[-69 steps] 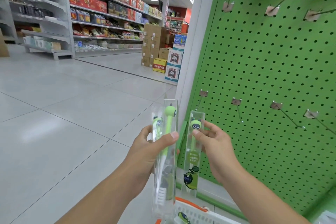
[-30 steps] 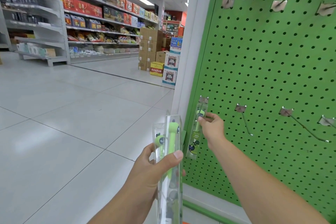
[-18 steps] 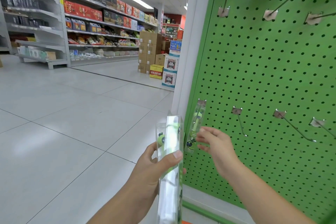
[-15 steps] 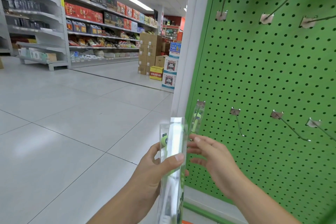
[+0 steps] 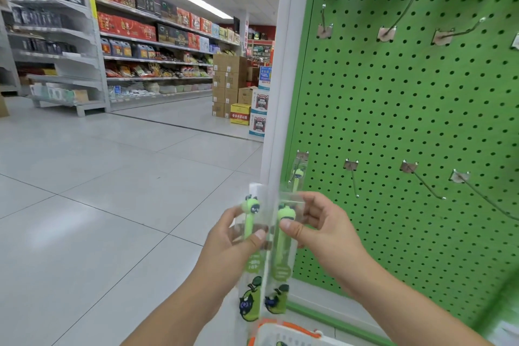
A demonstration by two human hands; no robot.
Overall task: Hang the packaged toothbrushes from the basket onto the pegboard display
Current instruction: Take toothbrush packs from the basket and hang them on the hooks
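While you stand at the green pegboard point(image 5: 407, 121), both your hands hold packaged toothbrushes.

Your left hand point(image 5: 227, 244) grips one clear toothbrush pack point(image 5: 248, 261); your right hand point(image 5: 323, 225) pinches a second pack point(image 5: 282, 258) just beside it, thumb on its front. A third pack point(image 5: 297, 174) hangs on the lower-left hook, above your hands. The white basket point(image 5: 286, 336) with its orange rim sits at the bottom edge, below the packs. Neighbouring hooks point(image 5: 354, 180) stand bare.

pegboard point(image 5: 407, 109) – green, black-dotted | toothbrushes point(image 5: 282, 233) – light green | basket point(image 5: 289, 331) – white, orange rim
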